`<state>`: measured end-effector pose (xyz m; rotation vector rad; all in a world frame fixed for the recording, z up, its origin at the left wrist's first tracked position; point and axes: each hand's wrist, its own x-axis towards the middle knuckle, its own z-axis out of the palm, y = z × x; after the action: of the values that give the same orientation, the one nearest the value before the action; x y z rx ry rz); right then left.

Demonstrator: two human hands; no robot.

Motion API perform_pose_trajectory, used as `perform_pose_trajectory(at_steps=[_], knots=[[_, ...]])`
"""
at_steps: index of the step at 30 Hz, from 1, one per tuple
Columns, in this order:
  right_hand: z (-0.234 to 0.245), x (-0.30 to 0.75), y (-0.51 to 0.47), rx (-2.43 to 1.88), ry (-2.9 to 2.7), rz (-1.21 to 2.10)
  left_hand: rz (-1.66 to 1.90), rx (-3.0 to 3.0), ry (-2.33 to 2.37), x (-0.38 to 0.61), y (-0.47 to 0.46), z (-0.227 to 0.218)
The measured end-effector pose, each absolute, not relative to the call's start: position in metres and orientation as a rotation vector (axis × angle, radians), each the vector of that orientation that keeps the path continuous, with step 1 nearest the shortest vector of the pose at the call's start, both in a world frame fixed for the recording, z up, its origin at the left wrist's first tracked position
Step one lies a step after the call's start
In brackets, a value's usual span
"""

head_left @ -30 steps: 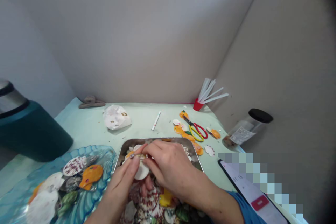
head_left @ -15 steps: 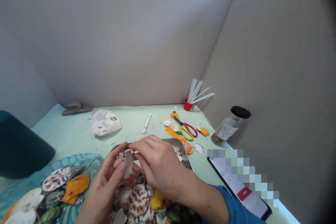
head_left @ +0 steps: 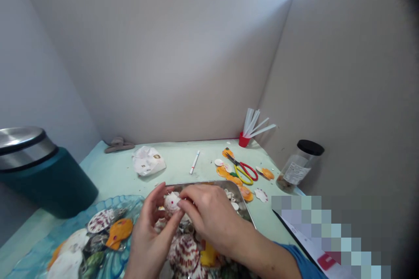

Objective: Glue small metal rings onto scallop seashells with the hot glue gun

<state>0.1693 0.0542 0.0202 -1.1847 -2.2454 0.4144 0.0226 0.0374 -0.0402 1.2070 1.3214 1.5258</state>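
Note:
Over a metal tray (head_left: 248,209) of seashells, both my hands are raised with a small white shell (head_left: 171,202) between them. A red dot marks the shell's face. The fingers and thumb of my left hand (head_left: 150,229) are closed around it from the left. My right hand (head_left: 211,216) pinches its right edge, with the fingertips partly hidden. Below lie a brown-and-white scallop shell (head_left: 184,250) and a yellow piece (head_left: 208,256). To the left, a blue scalloped glass dish (head_left: 126,202) holds several shells, among them an orange fish-shaped piece (head_left: 119,233).
Scissors (head_left: 247,173) lie beside orange shell pieces (head_left: 229,176) behind the tray. A marker (head_left: 194,162), a crumpled white wrapper (head_left: 148,161), a red cup of white sticks (head_left: 244,140) and a black-lidded jar (head_left: 297,168) stand around. A green bottle (head_left: 55,178) leans at left; a phone (head_left: 304,244) is right.
The view has tilted up and shifted left, so the panel's top edge shows. The held shell has turned, and its red-dotted face is now visible. Both hands keep hold of it.

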Motion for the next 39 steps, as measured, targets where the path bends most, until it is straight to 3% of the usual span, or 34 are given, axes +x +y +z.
perform_pose_trajectory(at_steps=[11,27,39], knots=[[0.022,0.174,0.059,-1.159,-2.265,0.485,1.520,0.995,1.057,0.021,0.039,-0.033],[0.018,0.173,0.063,-1.189,-2.355,0.442,1.451,0.932,1.153,0.017,0.041,-0.036],[0.013,0.173,0.065,-1.118,-2.348,0.510,1.595,0.935,1.115,0.025,0.042,-0.044]])
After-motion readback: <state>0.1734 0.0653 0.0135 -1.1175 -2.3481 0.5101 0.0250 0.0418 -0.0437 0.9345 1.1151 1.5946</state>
